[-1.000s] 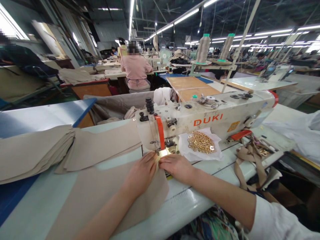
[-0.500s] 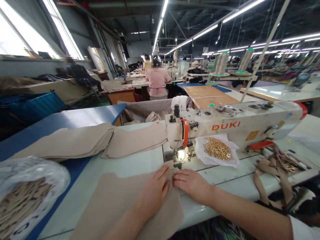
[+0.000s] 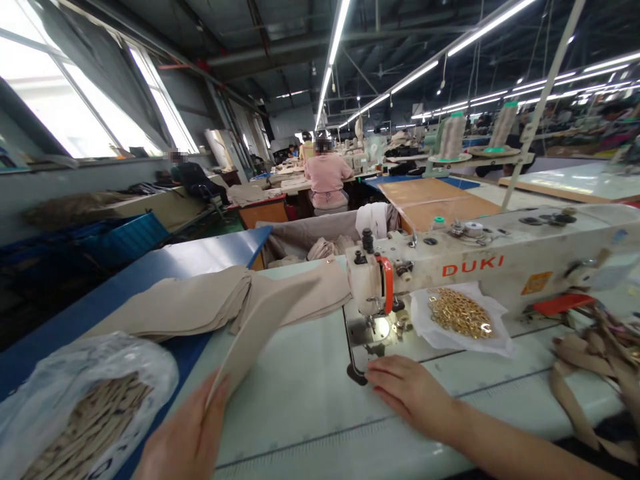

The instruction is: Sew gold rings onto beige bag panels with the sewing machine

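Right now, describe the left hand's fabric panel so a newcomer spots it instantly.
Find the white DUKI sewing machine, then the pale tabletop left of it. There the left hand grips a beige panel, raised and tilted, unlike the flat stacks behind.

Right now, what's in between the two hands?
In the head view, pale tabletop, with printed ruler marks toward its near side and a dark oval patch beside the right hand. The left hand holds a beige cloth piece.
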`<state>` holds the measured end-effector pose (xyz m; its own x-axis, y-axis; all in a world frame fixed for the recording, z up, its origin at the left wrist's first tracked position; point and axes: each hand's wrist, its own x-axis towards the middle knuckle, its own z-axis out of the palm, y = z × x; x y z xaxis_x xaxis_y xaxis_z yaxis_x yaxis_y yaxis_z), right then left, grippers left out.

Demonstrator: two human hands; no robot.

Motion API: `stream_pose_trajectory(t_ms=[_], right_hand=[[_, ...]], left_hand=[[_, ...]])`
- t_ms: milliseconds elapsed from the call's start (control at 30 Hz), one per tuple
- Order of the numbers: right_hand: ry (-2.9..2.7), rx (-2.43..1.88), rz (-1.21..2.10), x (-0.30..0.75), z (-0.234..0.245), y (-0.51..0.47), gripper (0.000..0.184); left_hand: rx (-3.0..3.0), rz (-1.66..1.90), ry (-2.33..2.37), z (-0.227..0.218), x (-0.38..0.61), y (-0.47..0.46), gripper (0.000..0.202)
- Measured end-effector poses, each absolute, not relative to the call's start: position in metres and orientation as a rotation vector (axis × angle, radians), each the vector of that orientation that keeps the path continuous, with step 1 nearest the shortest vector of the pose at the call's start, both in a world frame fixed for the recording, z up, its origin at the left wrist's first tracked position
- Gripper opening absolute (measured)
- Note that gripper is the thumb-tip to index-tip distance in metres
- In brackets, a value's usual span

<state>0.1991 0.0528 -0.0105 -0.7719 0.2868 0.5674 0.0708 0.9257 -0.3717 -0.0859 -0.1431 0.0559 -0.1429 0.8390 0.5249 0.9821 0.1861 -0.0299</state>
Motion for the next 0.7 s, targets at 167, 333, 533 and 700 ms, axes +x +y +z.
stream_pose_trajectory(t_ms=[167,333,533,700], right_hand=[[-2.445,-0.306,0.452,0.197,-0.015,0.053,0.026],[-2.384,-0.351,0.389,0.193,-0.022,0.055,0.028],[-2.324,-0.295,0.298,0.190,-0.030,0.058,0.028],[-2.414,-0.231,0.285,0.195,-0.023,0.061,0.025]], left_hand=[[-1.723,-0.390,-1.856,0.110,-0.100,-0.029,0.053],[-1.733,-0.196,-2.225,0.060,-0.095,0.054,0.037],[-1.650,-0.170,-2.347,0.003,-0.088,0.050,0.046],[-1.566,-0.129,-2.372,0.020,-0.101,0.028,0.053]])
